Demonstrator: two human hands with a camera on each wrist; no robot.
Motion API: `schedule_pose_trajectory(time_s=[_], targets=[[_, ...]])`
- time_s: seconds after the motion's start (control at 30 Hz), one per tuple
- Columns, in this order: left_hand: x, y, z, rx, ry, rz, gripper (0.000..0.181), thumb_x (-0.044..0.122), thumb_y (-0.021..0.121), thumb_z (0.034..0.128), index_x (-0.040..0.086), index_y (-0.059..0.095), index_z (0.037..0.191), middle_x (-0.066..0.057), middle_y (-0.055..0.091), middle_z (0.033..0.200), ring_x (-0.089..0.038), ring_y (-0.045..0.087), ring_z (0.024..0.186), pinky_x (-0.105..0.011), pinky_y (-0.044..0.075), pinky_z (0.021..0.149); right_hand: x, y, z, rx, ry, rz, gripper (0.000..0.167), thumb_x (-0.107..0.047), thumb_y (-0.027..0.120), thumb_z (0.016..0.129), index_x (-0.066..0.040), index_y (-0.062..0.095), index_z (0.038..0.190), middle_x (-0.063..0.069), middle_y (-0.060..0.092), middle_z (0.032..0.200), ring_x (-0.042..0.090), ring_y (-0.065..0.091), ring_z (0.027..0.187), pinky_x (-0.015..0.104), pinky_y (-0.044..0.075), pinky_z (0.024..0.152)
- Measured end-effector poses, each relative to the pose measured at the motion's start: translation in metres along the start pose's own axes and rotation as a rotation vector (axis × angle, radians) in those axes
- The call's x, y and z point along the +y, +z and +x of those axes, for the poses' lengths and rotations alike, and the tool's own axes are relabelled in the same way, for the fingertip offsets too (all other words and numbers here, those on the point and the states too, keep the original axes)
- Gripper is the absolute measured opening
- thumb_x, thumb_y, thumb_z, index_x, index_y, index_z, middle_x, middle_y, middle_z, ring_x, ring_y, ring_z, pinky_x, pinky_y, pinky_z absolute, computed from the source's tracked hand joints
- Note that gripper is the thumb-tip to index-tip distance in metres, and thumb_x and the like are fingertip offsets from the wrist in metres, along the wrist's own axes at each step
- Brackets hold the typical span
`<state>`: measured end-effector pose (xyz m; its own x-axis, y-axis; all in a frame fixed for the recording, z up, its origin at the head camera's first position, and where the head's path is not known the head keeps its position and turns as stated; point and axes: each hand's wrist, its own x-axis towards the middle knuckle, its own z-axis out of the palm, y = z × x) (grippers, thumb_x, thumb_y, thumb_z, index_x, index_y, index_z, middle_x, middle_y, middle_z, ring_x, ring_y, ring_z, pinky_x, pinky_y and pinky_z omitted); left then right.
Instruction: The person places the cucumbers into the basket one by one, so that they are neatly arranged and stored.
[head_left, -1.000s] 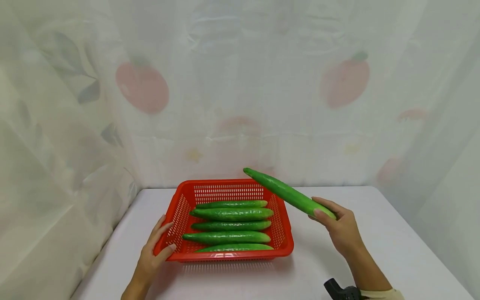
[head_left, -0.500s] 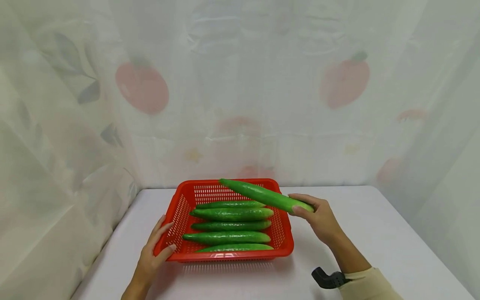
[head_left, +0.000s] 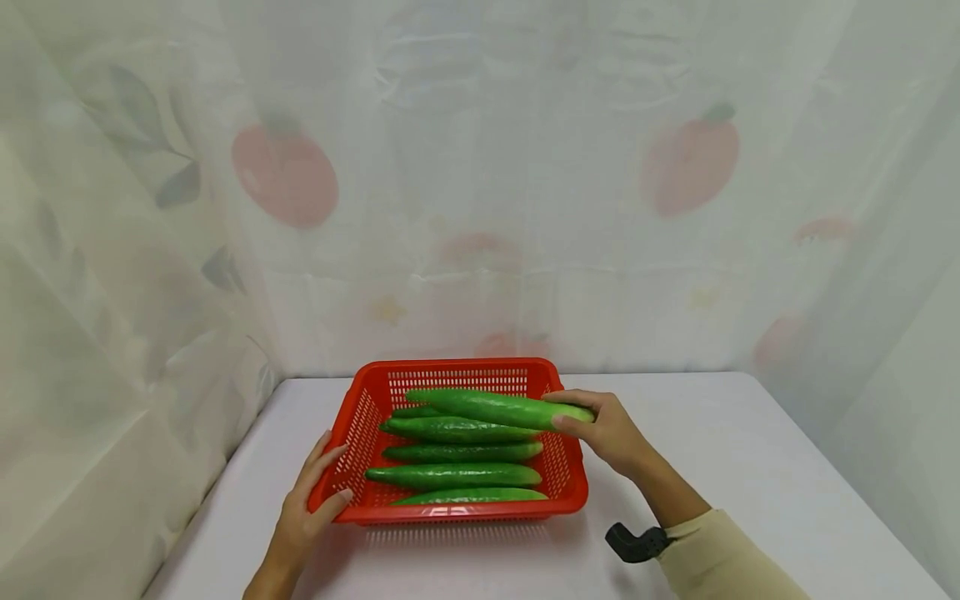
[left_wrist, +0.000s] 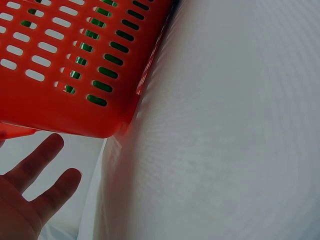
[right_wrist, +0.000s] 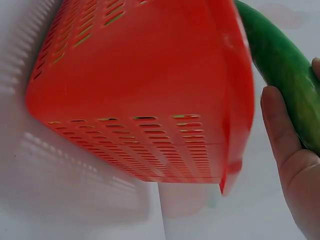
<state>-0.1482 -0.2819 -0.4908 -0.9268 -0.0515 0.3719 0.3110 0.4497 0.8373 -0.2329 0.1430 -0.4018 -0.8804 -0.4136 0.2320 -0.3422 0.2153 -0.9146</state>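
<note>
My right hand (head_left: 611, 429) grips the pale end of a long green cucumber (head_left: 487, 407), which is above the back part of a red plastic basket (head_left: 450, 514). In the right wrist view, the fingers and palm lie along the held cucumber (right_wrist: 295, 80), beside the basket's rim (right_wrist: 240, 95). Several more cucumbers (head_left: 453, 476) lie side by side in the basket; the held one partly covers the rearmost. My left hand (head_left: 303, 508) rests at the basket's left rim, with fingers spread. Two extended fingers (left_wrist: 45, 155) show beside the basket wall (left_wrist: 65, 105) in the left wrist view.
The basket stands on a white table (head_left: 712, 433). Behind and at the sides hangs a pale curtain (head_left: 480, 208) printed with fruit. A black device (head_left: 637, 543) sits on the right wrist by the beige sleeve (head_left: 720, 550).
My right hand has moved left and slightly forward with the cucumber, bringing it over the basket. The cucumber has lowered at its far tip and turned closer to level. The left hand stays put.
</note>
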Motion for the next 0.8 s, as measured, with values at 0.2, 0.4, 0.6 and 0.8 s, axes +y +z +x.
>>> schedule_pose_trajectory(time_s=[0.2, 0.4, 0.6, 0.8], targets=[[0.001, 0.000, 0.000, 0.001, -0.005, -0.005, 0.051, 0.009, 0.062, 0.0891, 0.013, 0.051, 0.139, 0.003, 0.024, 0.156, -0.007, 0.026, 0.135, -0.012, 0.031, 0.092, 0.001, 0.006, 0.010, -0.075, 0.001, -0.030, 0.033, -0.018, 0.068, 0.091, -0.008, 0.066, 0.122, 0.011, 0.063, 0.105, 0.029, 0.059, 0.090, 0.050, 0.051, 0.077], [0.001, 0.001, 0.000, -0.006, -0.002, -0.022, 0.052, 0.008, 0.062, 0.0891, 0.012, 0.051, 0.139, 0.003, 0.023, 0.156, -0.008, 0.025, 0.136, -0.013, 0.032, 0.092, 0.004, 0.013, 0.017, -0.127, 0.009, -0.073, 0.032, -0.018, 0.067, 0.090, -0.008, 0.068, 0.121, 0.009, 0.063, 0.102, 0.026, 0.058, 0.087, 0.050, 0.051, 0.074], [0.001, 0.002, 0.001, -0.011, -0.001, -0.017, 0.051, 0.010, 0.062, 0.0898, 0.013, 0.050, 0.139, 0.004, 0.023, 0.156, -0.010, 0.025, 0.136, -0.013, 0.031, 0.092, 0.006, 0.019, 0.020, -0.159, 0.012, -0.082, 0.032, -0.018, 0.069, 0.089, -0.008, 0.069, 0.120, 0.009, 0.061, 0.099, 0.024, 0.056, 0.084, 0.047, 0.051, 0.071], [0.003, 0.002, 0.001, -0.012, -0.006, 0.004, 0.051, 0.010, 0.061, 0.0899, 0.014, 0.051, 0.139, 0.004, 0.023, 0.156, -0.008, 0.027, 0.135, -0.013, 0.033, 0.091, 0.007, 0.024, 0.025, -0.184, -0.005, -0.097, 0.030, -0.014, 0.070, 0.088, -0.007, 0.069, 0.117, 0.009, 0.063, 0.102, 0.024, 0.057, 0.085, 0.038, 0.051, 0.070]])
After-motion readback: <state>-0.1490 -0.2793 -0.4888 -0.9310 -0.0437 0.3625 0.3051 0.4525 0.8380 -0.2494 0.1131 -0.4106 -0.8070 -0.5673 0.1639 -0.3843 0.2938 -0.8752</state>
